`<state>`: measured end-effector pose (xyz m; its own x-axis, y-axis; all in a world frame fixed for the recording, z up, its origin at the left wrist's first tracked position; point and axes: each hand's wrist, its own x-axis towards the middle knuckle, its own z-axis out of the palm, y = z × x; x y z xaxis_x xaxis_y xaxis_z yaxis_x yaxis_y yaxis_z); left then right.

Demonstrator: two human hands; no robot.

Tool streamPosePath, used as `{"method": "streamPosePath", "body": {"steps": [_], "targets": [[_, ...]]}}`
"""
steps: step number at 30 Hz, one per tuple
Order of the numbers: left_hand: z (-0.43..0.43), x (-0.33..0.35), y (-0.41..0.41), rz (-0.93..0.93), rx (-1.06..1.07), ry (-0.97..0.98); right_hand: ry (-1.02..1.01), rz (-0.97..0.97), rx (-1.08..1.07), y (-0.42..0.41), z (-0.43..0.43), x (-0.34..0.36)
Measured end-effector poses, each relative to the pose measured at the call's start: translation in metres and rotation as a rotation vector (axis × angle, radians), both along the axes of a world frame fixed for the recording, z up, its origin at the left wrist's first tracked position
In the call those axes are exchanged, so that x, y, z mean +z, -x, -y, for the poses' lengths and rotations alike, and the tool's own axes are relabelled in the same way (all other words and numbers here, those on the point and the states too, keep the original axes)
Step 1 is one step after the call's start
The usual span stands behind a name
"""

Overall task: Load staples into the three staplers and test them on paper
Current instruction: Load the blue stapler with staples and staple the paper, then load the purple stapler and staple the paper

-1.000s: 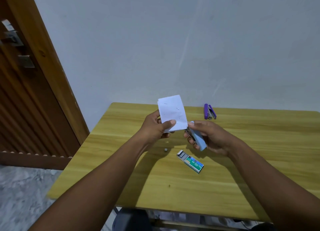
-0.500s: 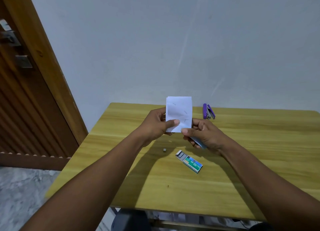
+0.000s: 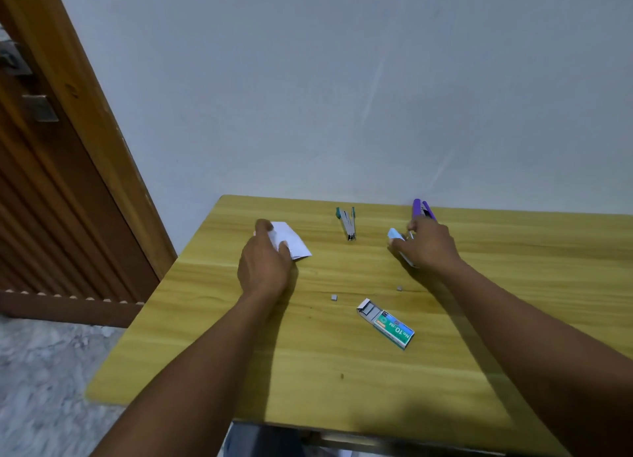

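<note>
- Pinches the paper (image 3: 296, 242) in the grip of the left hand (image 3: 265, 265), thumb and fingers curled on it, low at the bench (image 3: 222, 354), up-left of the staple box (image 3: 385, 323).
- Closes the grip of the right hand (image 3: 430, 246) round the light-blue stapler (image 3: 395, 235), up-right of the staple box.
- Leaves the teal stapler (image 3: 347, 222) and purple stapler (image 3: 422, 209) lying farther beyond the staple box, loose staple bits (image 3: 334, 297) just above it.
- Calls, by the look, for a gentle edge pinch on the paper: thin, limp, quick to crease.
- Suits a full-hand hold on the stapler's stiff, smooth body, clear of the mouth.
</note>
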<state>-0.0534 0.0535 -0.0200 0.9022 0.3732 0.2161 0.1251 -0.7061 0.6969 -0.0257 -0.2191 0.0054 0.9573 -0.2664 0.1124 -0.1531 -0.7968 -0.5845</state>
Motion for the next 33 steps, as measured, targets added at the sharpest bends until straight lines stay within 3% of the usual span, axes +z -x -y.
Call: {"method": "streamPosePath", "body": {"steps": [4, 7, 10, 14, 16, 18, 21, 24, 26, 29, 33], "targets": [[0.003, -0.01, -0.007, -0.023, -0.025, -0.241, 0.094, -0.016, -0.005, -0.033, -0.016, -0.01], [0.003, -0.011, -0.009, -0.046, -0.054, -0.255, 0.037, 0.07, -0.014, -0.047, -0.025, -0.01], [0.002, -0.011, -0.009, -0.023, -0.081, -0.241, 0.104, 0.175, -0.13, -0.053, -0.015, -0.01], [0.003, -0.012, -0.009, 0.02, -0.095, -0.24, 0.304, -0.045, -0.157, -0.045, 0.023, -0.018], [0.003, -0.014, -0.011, 0.054, -0.097, -0.233, 0.275, -0.046, -0.113, -0.037, 0.034, -0.021], [0.003, -0.014, -0.009, 0.139, -0.107, -0.228, 0.149, 0.068, -0.102, -0.022, 0.032, -0.015], [0.007, -0.009, -0.002, 0.309, -0.163, -0.268, -0.283, 0.203, -0.127, 0.006, 0.023, 0.011], [0.018, 0.007, 0.002, 0.341, -0.361, -0.214, -0.579, 0.115, -0.081, 0.02, 0.02, 0.04], [0.033, 0.025, 0.003, 0.244, -0.551, -0.143, -0.81, -0.044, 0.01, 0.029, 0.017, 0.05], [0.062, 0.053, 0.009, 0.083, -0.767, -0.014, -0.916, -0.196, 0.198, 0.044, 0.008, 0.054], [0.075, 0.063, 0.01, 0.084, -0.834, 0.008, -0.952, -0.192, 0.389, 0.059, -0.002, 0.048]]}}
